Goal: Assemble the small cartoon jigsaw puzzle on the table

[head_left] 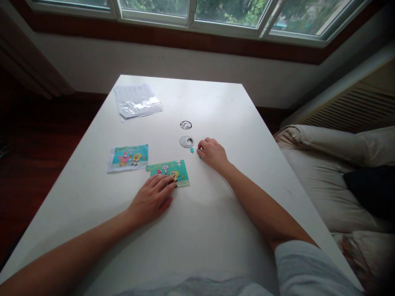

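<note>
A teal cartoon jigsaw puzzle [182, 172], mostly joined, lies on the white table [216, 238]. Notches show at its upper edge and upper left. My left hand [151, 197] rests on its lower left part with fingers stretched out, hiding some of the picture. Off the puzzle's upper right, my right hand [212, 154] is low over the table, fingertips pinched on a small teal puzzle piece that is mostly hidden. Just left of those fingertips is a loose teal puzzle piece [191, 150]. A picture card [129, 157] with the same cartoon scene lies left of the puzzle.
Two round grommets [187, 142] are set in the tabletop beyond the puzzle. Papers in a clear plastic sleeve [137, 100] lie at the far left. A beige sofa [314, 176] stands along the right side. The wall and window are beyond the far edge.
</note>
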Demonstrator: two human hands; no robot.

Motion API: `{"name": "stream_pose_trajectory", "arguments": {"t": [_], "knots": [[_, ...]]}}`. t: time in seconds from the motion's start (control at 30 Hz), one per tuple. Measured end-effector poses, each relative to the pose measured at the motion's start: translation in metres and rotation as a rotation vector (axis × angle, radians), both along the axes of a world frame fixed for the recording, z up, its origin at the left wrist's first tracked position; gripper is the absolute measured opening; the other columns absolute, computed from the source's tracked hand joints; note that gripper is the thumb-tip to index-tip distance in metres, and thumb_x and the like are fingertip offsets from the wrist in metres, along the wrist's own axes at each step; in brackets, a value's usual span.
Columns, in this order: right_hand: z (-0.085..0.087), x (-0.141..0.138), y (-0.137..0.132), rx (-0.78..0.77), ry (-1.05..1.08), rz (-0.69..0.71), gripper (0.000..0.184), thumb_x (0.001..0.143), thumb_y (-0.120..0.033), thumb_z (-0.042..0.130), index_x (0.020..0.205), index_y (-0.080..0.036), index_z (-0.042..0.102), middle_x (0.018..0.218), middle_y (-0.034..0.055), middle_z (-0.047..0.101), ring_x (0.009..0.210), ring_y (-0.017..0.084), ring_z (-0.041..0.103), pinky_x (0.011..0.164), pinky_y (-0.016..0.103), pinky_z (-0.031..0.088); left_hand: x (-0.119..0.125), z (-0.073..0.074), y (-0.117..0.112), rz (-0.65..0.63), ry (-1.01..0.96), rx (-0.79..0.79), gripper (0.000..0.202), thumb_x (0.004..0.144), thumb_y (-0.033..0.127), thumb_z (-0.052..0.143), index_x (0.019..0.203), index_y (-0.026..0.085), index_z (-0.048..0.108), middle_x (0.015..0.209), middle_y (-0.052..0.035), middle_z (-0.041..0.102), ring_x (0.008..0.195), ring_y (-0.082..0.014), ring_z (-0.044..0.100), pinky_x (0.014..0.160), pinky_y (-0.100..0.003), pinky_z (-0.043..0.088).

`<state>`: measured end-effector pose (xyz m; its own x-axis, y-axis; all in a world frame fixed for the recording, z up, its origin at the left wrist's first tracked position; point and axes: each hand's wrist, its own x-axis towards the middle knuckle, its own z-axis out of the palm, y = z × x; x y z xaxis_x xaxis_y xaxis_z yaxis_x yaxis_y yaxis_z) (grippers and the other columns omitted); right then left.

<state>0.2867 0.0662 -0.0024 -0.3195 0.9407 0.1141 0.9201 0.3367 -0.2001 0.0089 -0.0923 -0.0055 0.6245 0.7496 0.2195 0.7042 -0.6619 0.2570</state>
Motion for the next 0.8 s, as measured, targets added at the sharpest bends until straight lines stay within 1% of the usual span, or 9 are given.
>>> {"name": "stream_pose_trajectory", "arguments": {"t": [0.1, 0.17, 0.23, 0.27, 0.33, 0.4, 0.5, 0.63, 0.8], "knots": [[-0.0009, 0.0, 0.0007, -0.028, 0.066, 0.072, 0.017, 0.094, -0.017, 0.061, 0.105, -0.023, 0.072, 0.105, 0.0092, 0.065, 0.101, 0.025, 0.057, 0.083, 0.034, 0.044, -0.0005, -0.0009, 0.0001, -0.001, 0.001, 0.006, 0.04, 0.099, 0.025, 0.056, 0.139, 0.019, 0.059, 0.144, -0.0113, 0.06, 0.133, -0.0311, 0.052, 0.116, -0.054, 0.043], [-0.0008, 0.0015, 0.0022, -0.06, 0.127, 0.175, 0.026, 0.092, -0.01, 0.058, 0.106, -0.025, 0.073, 0.107, 0.0073, 0.065, 0.102, 0.023, 0.057, 0.087, 0.033, 0.045, -0.0008, -0.0012, 0.0002, -0.003, -0.005, 0.011, 0.04, 0.099, 0.026, 0.056, 0.138, 0.02, 0.059, 0.144, -0.0111, 0.06, 0.133, -0.031, 0.053, 0.116, -0.054, 0.042], [-0.0004, 0.0033, 0.0041, -0.074, 0.184, 0.259, 0.032, 0.092, -0.006, 0.055, 0.108, -0.026, 0.074, 0.108, 0.006, 0.066, 0.103, 0.021, 0.058, 0.088, 0.031, 0.044, -0.0011, -0.001, 0.0003, -0.004, -0.007, 0.011, 0.04, 0.1, 0.026, 0.055, 0.138, 0.02, 0.059, 0.144, -0.0112, 0.06, 0.133, -0.031, 0.053, 0.117, -0.054, 0.042], [-0.0002, 0.0043, 0.0051, -0.073, 0.205, 0.27, 0.032, 0.092, -0.006, 0.054, 0.109, -0.025, 0.073, 0.107, 0.0057, 0.066, 0.102, 0.021, 0.058, 0.088, 0.031, 0.044, -0.0013, -0.0008, 0.0003, -0.004, -0.007, 0.01, 0.039, 0.1, 0.026, 0.055, 0.138, 0.02, 0.059, 0.144, -0.0113, 0.06, 0.133, -0.031, 0.053, 0.117, -0.054, 0.042], [0.0002, 0.0062, 0.0068, -0.064, 0.222, 0.226, 0.026, 0.093, -0.011, 0.057, 0.11, -0.023, 0.072, 0.102, 0.0055, 0.066, 0.097, 0.02, 0.058, 0.087, 0.031, 0.044, -0.0016, -0.0006, 0.0003, -0.003, -0.011, 0.007, 0.039, 0.1, 0.025, 0.055, 0.138, 0.02, 0.059, 0.144, -0.0114, 0.06, 0.133, -0.0308, 0.052, 0.116, -0.054, 0.043], [0.0007, 0.0074, 0.0072, -0.06, 0.204, 0.162, 0.015, 0.094, -0.022, 0.063, 0.107, -0.022, 0.072, 0.097, 0.0056, 0.065, 0.094, 0.021, 0.058, 0.084, 0.032, 0.044, -0.0019, -0.0009, 0.0004, -0.003, -0.021, 0.007, 0.04, 0.099, 0.025, 0.055, 0.139, 0.021, 0.059, 0.144, -0.0112, 0.06, 0.133, -0.0307, 0.053, 0.116, -0.054, 0.043], [0.001, 0.0066, 0.0048, -0.053, 0.15, 0.141, 0.015, 0.092, -0.033, 0.07, 0.103, -0.023, 0.072, 0.102, 0.0066, 0.065, 0.096, 0.023, 0.057, 0.083, 0.033, 0.044, -0.0021, -0.0019, 0.0007, -0.004, -0.025, 0.001, 0.041, 0.099, 0.025, 0.056, 0.139, 0.022, 0.059, 0.144, -0.0109, 0.06, 0.133, -0.0307, 0.053, 0.116, -0.054, 0.043], [0.0001, 0.0024, 0.0008, -0.025, 0.105, 0.161, 0.01, 0.094, -0.026, 0.067, 0.103, -0.023, 0.07, 0.105, 0.0071, 0.065, 0.101, 0.023, 0.057, 0.085, 0.033, 0.044, -0.0015, -0.002, 0.0008, -0.002, -0.021, -0.003, 0.041, 0.099, 0.026, 0.056, 0.139, 0.021, 0.059, 0.144, -0.0114, 0.06, 0.133, -0.0308, 0.053, 0.116, -0.055, 0.043], [-0.0001, -0.0018, -0.0005, -0.075, 0.149, 0.188, 0.011, 0.092, -0.018, 0.066, 0.101, -0.022, 0.071, 0.101, 0.0059, 0.065, 0.099, 0.022, 0.058, 0.088, 0.032, 0.044, -0.0007, -0.0006, 0.0008, -0.008, -0.013, 0.002, 0.039, 0.099, 0.025, 0.055, 0.138, 0.018, 0.06, 0.143, -0.0123, 0.06, 0.133, -0.0309, 0.052, 0.116, -0.055, 0.043]]}}
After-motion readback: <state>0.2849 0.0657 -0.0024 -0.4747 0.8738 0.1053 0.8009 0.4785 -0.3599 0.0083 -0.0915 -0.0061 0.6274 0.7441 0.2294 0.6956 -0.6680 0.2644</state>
